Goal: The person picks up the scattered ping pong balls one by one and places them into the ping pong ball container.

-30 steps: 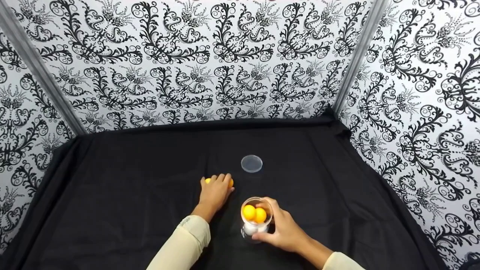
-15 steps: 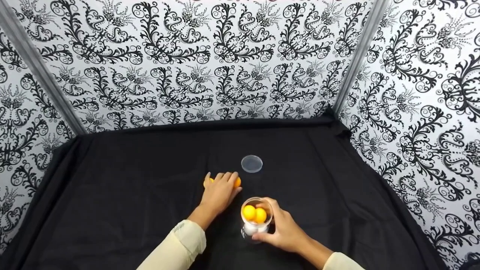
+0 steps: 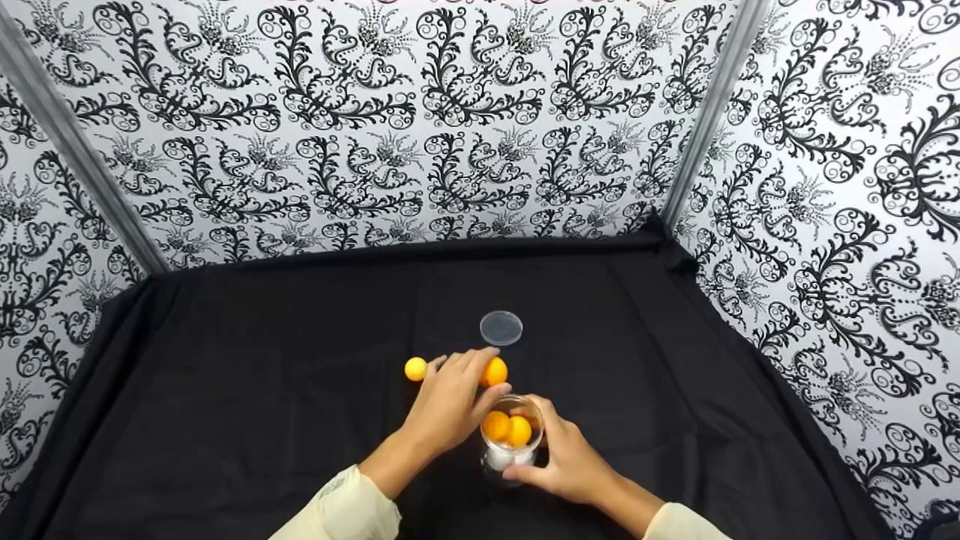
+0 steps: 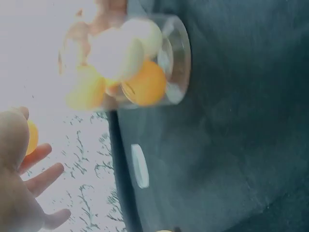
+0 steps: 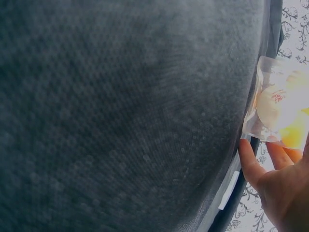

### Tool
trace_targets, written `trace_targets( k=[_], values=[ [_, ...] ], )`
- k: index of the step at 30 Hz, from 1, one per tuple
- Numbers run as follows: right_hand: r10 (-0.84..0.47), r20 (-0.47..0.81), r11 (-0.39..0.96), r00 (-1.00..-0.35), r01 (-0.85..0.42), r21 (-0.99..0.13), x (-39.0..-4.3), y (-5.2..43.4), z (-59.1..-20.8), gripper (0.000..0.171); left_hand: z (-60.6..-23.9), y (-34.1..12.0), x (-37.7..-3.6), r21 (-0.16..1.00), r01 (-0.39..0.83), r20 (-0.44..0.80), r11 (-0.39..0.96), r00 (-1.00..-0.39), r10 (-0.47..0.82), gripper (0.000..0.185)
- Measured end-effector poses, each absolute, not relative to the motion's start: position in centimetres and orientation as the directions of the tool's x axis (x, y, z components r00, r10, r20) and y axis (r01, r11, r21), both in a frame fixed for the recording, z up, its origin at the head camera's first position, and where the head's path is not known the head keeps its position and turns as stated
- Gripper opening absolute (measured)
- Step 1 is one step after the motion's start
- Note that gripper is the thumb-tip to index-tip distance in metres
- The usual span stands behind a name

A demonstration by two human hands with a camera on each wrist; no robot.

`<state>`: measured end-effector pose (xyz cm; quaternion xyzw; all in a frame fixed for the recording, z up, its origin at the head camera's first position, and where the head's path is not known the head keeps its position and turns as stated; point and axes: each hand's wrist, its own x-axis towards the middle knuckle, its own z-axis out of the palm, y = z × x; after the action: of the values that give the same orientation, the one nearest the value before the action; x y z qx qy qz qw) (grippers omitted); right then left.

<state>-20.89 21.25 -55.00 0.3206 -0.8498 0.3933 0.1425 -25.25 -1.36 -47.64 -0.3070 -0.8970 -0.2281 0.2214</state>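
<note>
My left hand (image 3: 448,401) pinches an orange ping-pong ball (image 3: 493,371) between thumb and fingers, just above the jar's rim. In the left wrist view that ball (image 4: 32,137) is half hidden behind the hand, whose other fingers are spread. My right hand (image 3: 570,465) grips a clear jar (image 4: 181,63) around its right side. Inside the jar, orange balls (image 3: 518,431) lie over white balls (image 4: 116,54). A second loose orange ball (image 3: 415,368) rests on the cloth, left of my left fingers.
A clear round lid (image 3: 501,328) lies flat on the black cloth (image 3: 262,397), beyond the jar. Patterned white walls (image 3: 360,150) stand behind and at both sides of the table.
My left hand has moved right toward the jar, raising one orange ball. The other orange ball, earlier under the hand, now lies apart on the cloth. My right hand and jar stay put.
</note>
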Motion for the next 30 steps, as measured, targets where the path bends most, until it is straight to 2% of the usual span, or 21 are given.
trace_targets(
  k=[7,12,19,30],
  values=[
    [-0.427,0.478,0.482,-0.768,-0.64,-0.598,-20.8,21.3,-55.1,0.092,-47.6,-0.7,-22.3,0.218,0.719,0.525,0.66,-0.656,0.541,0.051],
    [-0.423,0.493,0.476,-0.761,-0.649,-0.593,-20.9,21.2,-55.1,0.093,-48.2,-0.2,-21.1,0.198,0.741,0.51,0.642,-0.637,0.578,0.049],
    [-0.413,0.523,0.481,-0.746,-0.666,-0.57,-20.9,21.1,-55.1,0.093,-48.6,0.3,-20.7,0.214,0.747,0.523,0.629,-0.632,0.572,0.044],
    [-0.423,0.574,0.457,-0.701,-0.713,-0.532,-21.0,21.1,-55.2,0.087,-49.3,0.8,-20.4,0.177,0.771,0.591,0.612,-0.58,0.561,0.039]
  ],
)
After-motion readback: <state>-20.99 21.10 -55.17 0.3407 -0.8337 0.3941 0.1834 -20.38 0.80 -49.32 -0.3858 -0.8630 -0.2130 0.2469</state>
